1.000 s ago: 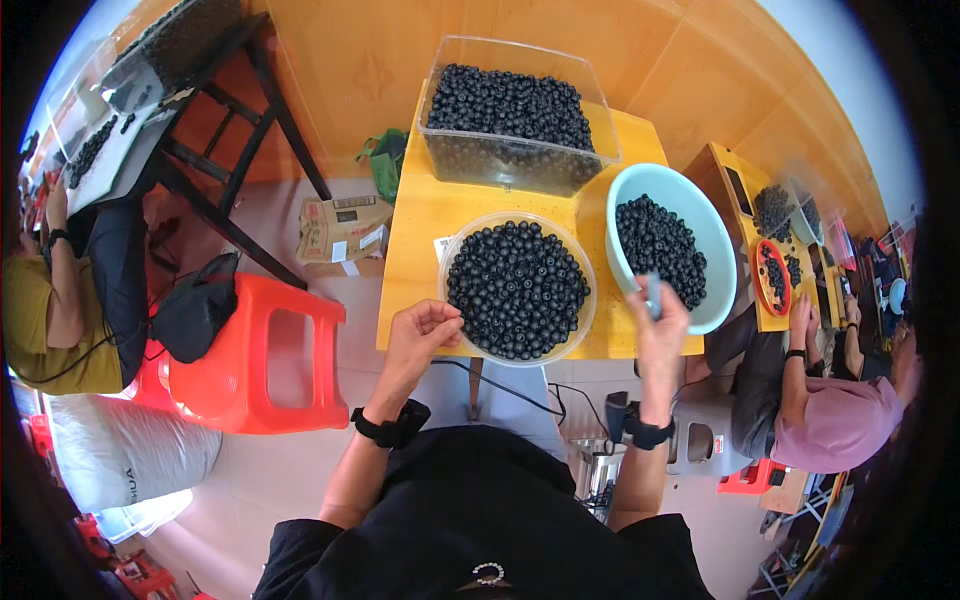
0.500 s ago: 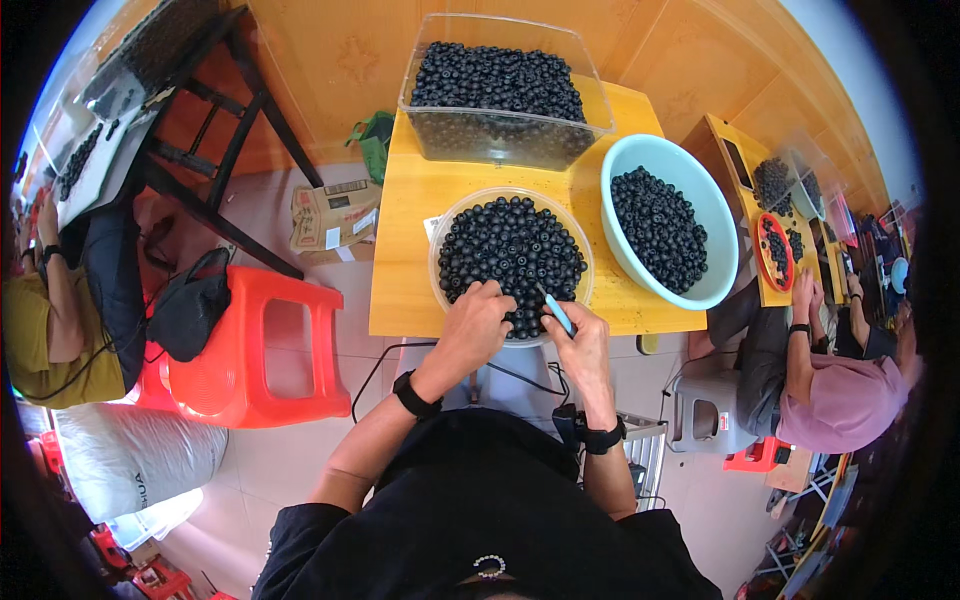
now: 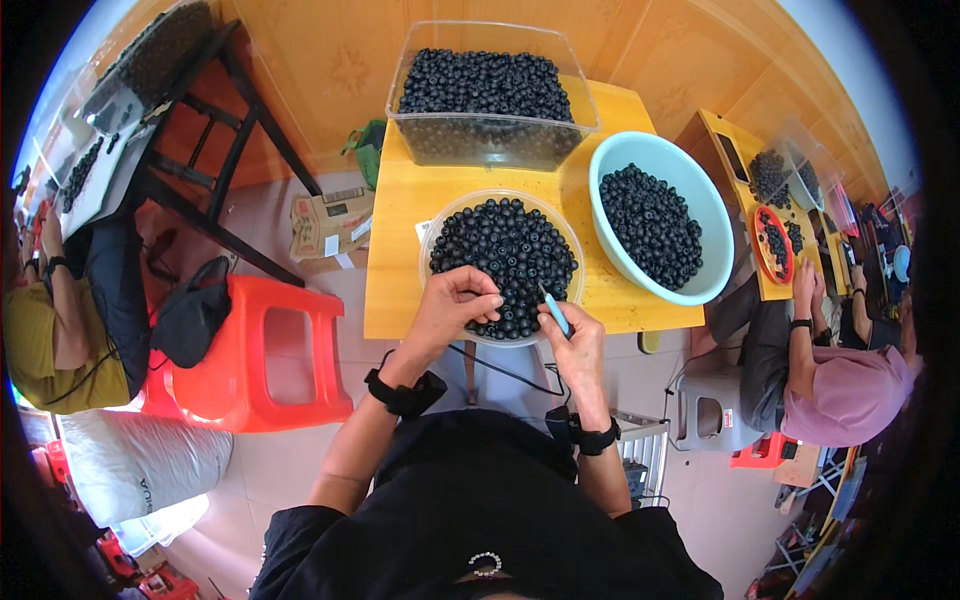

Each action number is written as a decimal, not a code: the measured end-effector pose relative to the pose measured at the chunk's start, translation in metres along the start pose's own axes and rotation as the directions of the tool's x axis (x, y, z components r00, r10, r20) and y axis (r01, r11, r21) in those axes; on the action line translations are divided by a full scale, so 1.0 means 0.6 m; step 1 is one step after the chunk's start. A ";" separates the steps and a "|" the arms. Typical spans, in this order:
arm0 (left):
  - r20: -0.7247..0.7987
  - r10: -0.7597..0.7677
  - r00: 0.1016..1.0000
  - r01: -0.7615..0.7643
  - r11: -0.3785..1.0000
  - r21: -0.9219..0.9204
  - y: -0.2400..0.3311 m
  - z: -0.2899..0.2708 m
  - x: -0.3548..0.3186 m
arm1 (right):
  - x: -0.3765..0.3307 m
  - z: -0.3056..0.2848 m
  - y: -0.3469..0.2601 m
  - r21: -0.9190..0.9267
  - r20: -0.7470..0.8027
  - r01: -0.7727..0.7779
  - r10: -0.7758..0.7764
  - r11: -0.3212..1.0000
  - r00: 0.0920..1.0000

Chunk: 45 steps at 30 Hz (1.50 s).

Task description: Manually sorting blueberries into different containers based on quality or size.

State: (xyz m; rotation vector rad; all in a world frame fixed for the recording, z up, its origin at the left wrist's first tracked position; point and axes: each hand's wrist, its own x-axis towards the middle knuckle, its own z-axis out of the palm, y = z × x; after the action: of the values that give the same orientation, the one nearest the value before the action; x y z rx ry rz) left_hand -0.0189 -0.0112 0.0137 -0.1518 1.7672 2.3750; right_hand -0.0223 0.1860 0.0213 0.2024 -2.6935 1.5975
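Observation:
A round clear tub (image 3: 428,262) full of small black bead-like balls (image 3: 505,245) stands at the table's near edge. Over its near left rim my left hand (image 3: 450,308) is closed, thumb and fingertips pinched together; whatever lies between them is too small to make out. At the near right rim, my right hand (image 3: 574,350) grips a slim pen-like tool (image 3: 555,314) with a light blue handle. Its thin tip points up and left over the balls, apart from my left fingertips.
Behind the tub, a rectangular clear bin (image 3: 480,140) of the same balls stands on the yellow table (image 3: 400,200). A pale blue basin (image 3: 715,262) holds more at right. A red stool (image 3: 245,360) stands left. People sit at both sides, one in a pink shirt (image 3: 845,390).
My left hand has lifted and turned, its pinched fingertips now showing beside the tool. My right hand keeps the tool in nearly the same place. The view has shifted slightly.

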 end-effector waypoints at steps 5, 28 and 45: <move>0.143 -0.036 0.989 0.094 0.900 -0.425 0.009 -0.014 -0.018 | -0.005 -0.004 -0.025 0.121 0.013 -0.015 0.014 0.993 1.000; 0.238 0.047 0.970 0.109 0.792 -0.601 0.004 -0.011 -0.037 | -0.019 0.000 -0.103 -0.119 0.161 0.400 -0.380 0.909 0.911; 0.376 0.083 0.923 0.174 0.782 -0.598 0.021 -0.015 -0.052 | 0.025 -0.020 -0.048 -0.301 -0.043 0.300 -0.327 0.905 0.944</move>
State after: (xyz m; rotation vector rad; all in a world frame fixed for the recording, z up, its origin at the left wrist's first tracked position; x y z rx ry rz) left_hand 0.0089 -0.0258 0.0287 0.1805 0.7475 2.6277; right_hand -0.0347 0.1809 0.0533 0.5144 -2.6141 1.0816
